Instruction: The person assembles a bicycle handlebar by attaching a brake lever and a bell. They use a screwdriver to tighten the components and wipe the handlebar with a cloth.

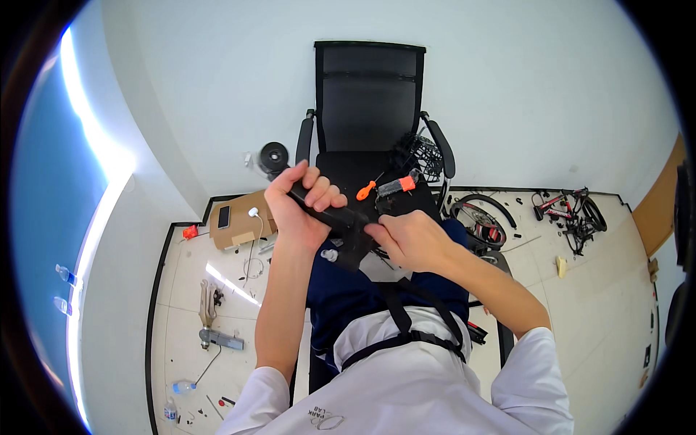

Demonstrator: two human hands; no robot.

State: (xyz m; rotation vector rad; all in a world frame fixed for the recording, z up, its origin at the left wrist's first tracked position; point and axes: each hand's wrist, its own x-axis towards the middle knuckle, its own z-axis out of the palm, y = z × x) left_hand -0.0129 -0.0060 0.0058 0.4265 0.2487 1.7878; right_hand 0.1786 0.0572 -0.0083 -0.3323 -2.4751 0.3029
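My left hand [303,206] is wrapped round a long black rod-shaped part [328,212], held slantwise above my lap. At its upper end, past my fingers, is a round black head [274,156]; its lower end widens into a blurred dark piece [355,243]. My right hand [413,243] is closed, thumb and fingers pressed at that lower end, the fingertips partly hidden. Beyond my hands, on the black chair seat, lie an orange-handled screwdriver [367,190] and an orange-and-grey tool-like thing [397,186]. A black cage-like grille [426,158] rests at the seat's right side.
The black mesh office chair [370,94] faces me against the wall. On the left floor are a cardboard box [243,225] with a phone [224,217], metal tools [208,304] and bottles [184,387]. A bicycle wheel [484,221] and bike frame [565,210] lie at right.
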